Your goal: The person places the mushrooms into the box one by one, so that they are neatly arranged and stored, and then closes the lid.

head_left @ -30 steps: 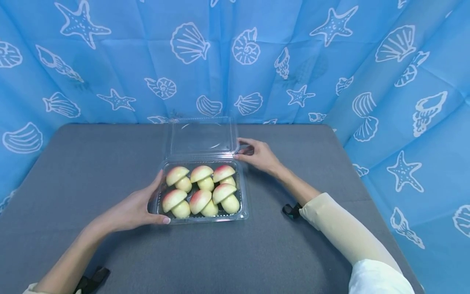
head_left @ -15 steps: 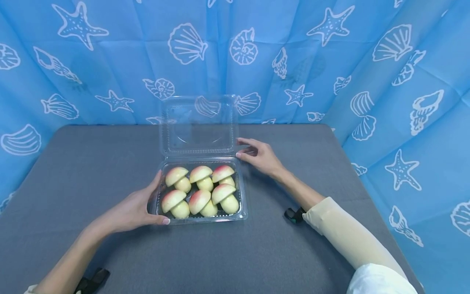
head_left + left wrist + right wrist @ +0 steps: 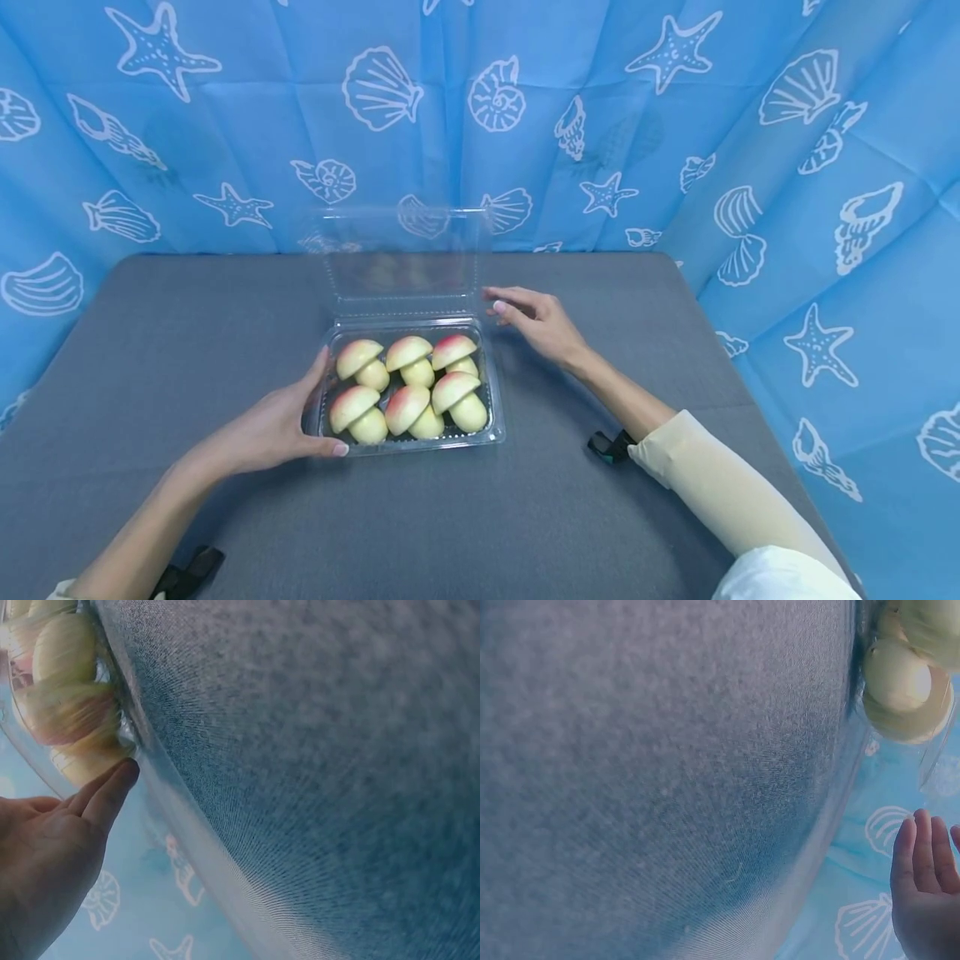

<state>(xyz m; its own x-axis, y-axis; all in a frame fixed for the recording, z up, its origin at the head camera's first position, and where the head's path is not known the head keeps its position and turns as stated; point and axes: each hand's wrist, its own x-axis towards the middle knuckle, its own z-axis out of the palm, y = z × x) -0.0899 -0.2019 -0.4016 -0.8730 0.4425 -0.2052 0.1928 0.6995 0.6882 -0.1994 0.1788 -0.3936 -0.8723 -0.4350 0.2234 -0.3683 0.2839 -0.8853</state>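
A clear plastic clamshell container [image 3: 491,440] stands on the grey table with its hinged lid [image 3: 405,267] raised at the back. Inside, in two rows, lie several pale-yellow mushroom-shaped pieces with pink-tinged caps [image 3: 408,407]. My left hand [image 3: 270,429] holds the container's left side, thumb at the front corner and fingers along the side. In the left wrist view, its fingertips [image 3: 124,774] touch the clear wall. Just right of the lid's hinge, my right hand [image 3: 543,325] holds nothing. The right wrist view shows its fingers [image 3: 924,851] fairly straight, apart from the container.
A grey cloth-covered table [image 3: 480,517] extends around the container. Behind it and at the right hangs a blue curtain [image 3: 247,92] with white shells and starfish. Black straps [image 3: 609,447] sit at the wrists.
The lid has swung up from lying far back to a more upright position. My right hand has come off the lid and shifted slightly right. My left hand keeps its place.
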